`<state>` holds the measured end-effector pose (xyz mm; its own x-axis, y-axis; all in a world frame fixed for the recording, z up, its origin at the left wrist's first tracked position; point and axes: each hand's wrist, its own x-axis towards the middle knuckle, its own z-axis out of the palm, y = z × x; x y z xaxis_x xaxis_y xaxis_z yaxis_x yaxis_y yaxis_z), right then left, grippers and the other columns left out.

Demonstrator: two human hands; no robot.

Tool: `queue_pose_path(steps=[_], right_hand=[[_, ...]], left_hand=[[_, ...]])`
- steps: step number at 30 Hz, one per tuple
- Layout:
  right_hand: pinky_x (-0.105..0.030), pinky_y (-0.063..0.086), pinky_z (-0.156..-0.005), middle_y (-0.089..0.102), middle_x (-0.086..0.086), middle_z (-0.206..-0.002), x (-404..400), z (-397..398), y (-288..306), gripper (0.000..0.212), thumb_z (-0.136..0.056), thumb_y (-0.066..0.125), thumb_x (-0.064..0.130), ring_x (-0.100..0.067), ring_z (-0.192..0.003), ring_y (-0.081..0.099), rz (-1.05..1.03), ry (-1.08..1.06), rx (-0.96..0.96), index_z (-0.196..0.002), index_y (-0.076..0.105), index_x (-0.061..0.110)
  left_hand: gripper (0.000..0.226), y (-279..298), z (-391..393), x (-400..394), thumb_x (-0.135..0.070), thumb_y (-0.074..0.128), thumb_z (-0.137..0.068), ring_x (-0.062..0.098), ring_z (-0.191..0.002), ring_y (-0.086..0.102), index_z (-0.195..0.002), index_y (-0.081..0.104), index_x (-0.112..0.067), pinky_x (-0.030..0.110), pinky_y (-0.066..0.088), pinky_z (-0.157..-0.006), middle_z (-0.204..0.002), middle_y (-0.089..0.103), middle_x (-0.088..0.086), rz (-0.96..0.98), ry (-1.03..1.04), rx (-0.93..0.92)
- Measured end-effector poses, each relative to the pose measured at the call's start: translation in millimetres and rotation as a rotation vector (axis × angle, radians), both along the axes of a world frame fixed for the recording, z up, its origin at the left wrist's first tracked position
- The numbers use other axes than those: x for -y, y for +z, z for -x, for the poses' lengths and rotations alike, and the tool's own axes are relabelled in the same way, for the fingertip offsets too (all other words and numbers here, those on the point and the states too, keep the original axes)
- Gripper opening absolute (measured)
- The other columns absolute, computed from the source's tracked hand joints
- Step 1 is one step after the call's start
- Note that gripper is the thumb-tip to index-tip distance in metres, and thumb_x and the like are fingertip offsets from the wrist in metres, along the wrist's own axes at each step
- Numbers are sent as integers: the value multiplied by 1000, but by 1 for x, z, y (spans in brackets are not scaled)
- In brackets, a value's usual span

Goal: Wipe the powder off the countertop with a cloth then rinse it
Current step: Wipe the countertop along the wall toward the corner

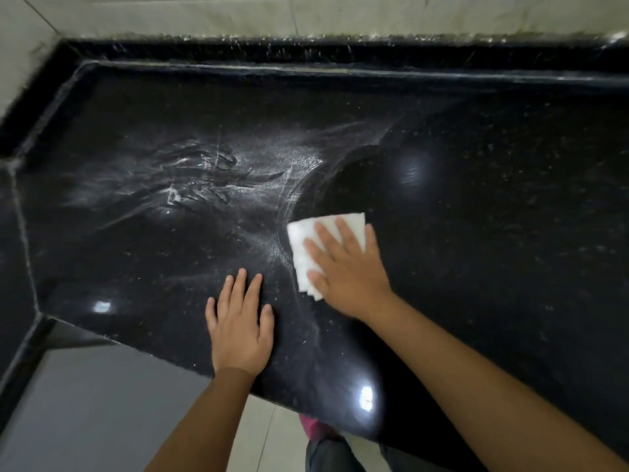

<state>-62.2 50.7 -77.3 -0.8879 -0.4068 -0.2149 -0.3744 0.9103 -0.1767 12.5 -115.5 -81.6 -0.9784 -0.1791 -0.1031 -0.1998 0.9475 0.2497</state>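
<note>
Black polished countertop (476, 199) filled my view. White folded cloth (308, 248) lay flat on it near centre, pinned under my right hand (343, 267); fingers (325, 235) straight and spread on top, pointing to 11 o'clock, cloth edges showing past the tips. Left hand (240, 321) rested flat at 7 o'clock of the cloth, fingers extended, holding nothing. Powder (245, 172) smeared at 10 o'clock.

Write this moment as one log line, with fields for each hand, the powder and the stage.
stage: wiping | right hand: flat on white cloth | left hand: flat on countertop | powder: remains left of cloth
</note>
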Motion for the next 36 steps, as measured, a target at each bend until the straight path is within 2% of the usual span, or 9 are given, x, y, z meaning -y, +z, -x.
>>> queue_pose_path(steps=[3, 8, 11, 13, 16, 20, 26, 32, 36], right_hand=[[-52, 20, -101, 58, -1, -129, 5, -54, -8, 52, -80, 31, 44, -30, -121, 51, 29, 115, -9, -119, 62, 29], [-48, 11, -106, 34, 8, -144, -61, -118, -17, 47, -98, 9, 48, -22, -137, 23, -49, 256, 15, -132, 37, 33], [-46, 4, -111, 25, 11, -149, -108, -121, -3, 52, -96, 3, 54, -9, -144, -3, -135, 20, 119, -140, 28, 39], [-53, 14, -109, 31, 9, -148, -123, -111, 11, 57, -94, 0, 57, -10, -144, -1, -185, -213, 133, -144, 17, 39], [-54, 4, -112, -9, 13, -155, -109, -89, 23, 56, -94, 5, 55, -16, -143, -9, -211, -524, 201, -146, -5, 37], [-54, -2, -112, -15, 3, -156, -46, -62, 21, 55, -99, 15, 42, -24, -143, -13, -142, -772, 225, -148, -5, 27], [-66, 31, -96, 50, -11, -137, 69, -71, 0, 60, -84, 24, 42, -39, -126, 45, -60, -532, -36, -129, 54, 16], [-45, 5, -108, 51, 1, -137, 94, -143, -9, 51, -98, 2, 43, -27, -135, 24, -20, -339, -5, -131, 38, 25], [-48, 12, -107, 27, 6, -148, 22, -191, -9, 57, -97, 2, 50, -21, -140, 14, -138, -508, 78, -144, 25, 29]], left_hand=[[80, 2, 0, 1, -47, 2, -73, 9, -138, 5, -141, 33, -19, 36, -6, -112, -153, 19, 1, -35, -7, 9], [87, 6, 0, 3, -49, -4, -66, 14, -142, -1, -145, 22, -23, 37, -9, -113, -155, 8, -1, -12, -28, 90], [65, 11, 3, 3, -44, 8, -86, 17, -143, -5, -147, 13, -22, 41, -5, -113, -156, 2, 0, 52, -70, 149], [54, 15, 5, 7, -36, 22, -96, 18, -143, -1, -147, 13, -21, 43, 1, -114, -156, 4, 2, 71, -129, 147], [60, 24, 9, 26, -37, 24, -87, 25, -141, 17, -141, 33, -13, 47, 12, -112, -151, 24, 9, -61, -155, 54], [70, 19, 15, 68, -45, 17, -83, 35, -135, 30, -133, 46, -6, 56, 24, -105, -142, 39, 18, -9, -186, -40], [80, 1, 21, 96, -52, 4, -78, 27, -141, 16, -139, 37, -13, 51, 7, -111, -150, 26, 12, 16, -255, -3], [72, -4, 22, 96, -48, 11, -82, 26, -141, 16, -139, 37, -13, 50, 6, -111, -150, 25, 11, 15, -256, -27], [65, 0, 21, 96, -43, 18, -85, 22, -143, 6, -143, 29, -17, 47, -1, -112, -154, 16, 8, 6, -261, 20]])
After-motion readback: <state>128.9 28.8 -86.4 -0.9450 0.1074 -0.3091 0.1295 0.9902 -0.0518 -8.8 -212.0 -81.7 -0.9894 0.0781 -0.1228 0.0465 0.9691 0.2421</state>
